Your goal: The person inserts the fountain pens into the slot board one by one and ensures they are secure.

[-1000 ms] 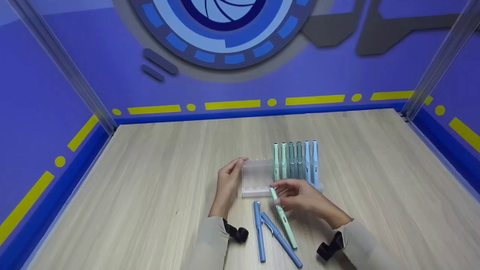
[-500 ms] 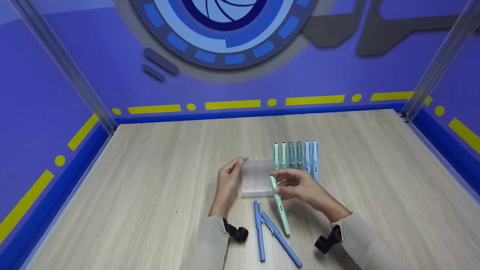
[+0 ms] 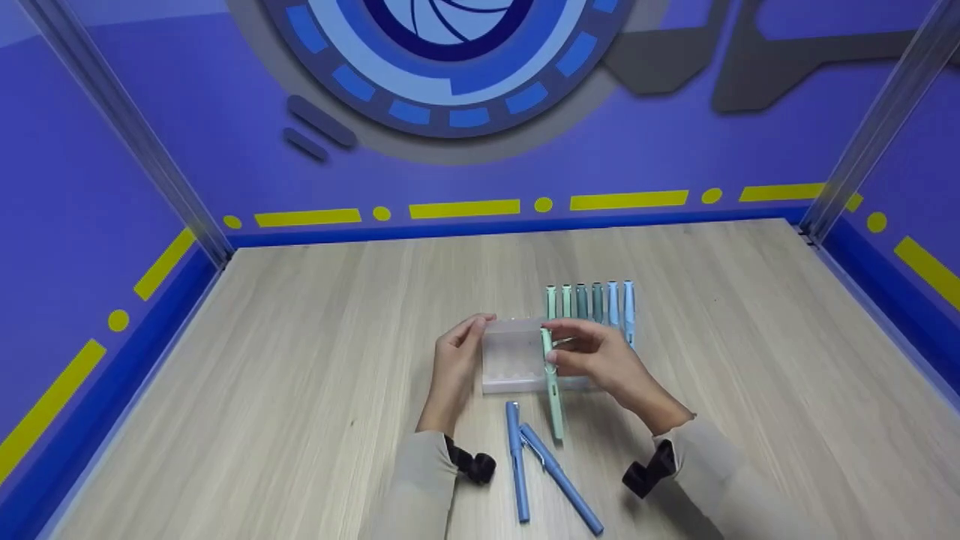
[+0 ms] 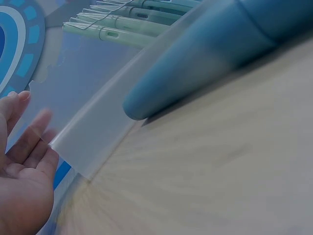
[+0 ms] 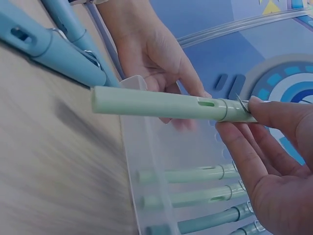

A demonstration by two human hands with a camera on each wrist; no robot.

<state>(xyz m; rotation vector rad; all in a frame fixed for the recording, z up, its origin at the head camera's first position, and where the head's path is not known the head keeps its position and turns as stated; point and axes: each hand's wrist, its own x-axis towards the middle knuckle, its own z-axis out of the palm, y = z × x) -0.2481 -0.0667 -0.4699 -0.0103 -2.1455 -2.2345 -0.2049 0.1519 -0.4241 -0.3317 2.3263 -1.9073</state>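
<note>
The desk has lots of bare wood on the left and on the far right, so a hand could slide there.

In the middle it is crowded. The clear tray sits there. The left hand rests against its left wall and blocks that side. The right hand is over the tray's right half, pinching a green pen that sticks out toward the person.

Six pens fill the tray's right slots. The left slots are free.

Two blue pens lie on the desk just in front of the tray, between the two sleeves. They block the near way in.
</note>
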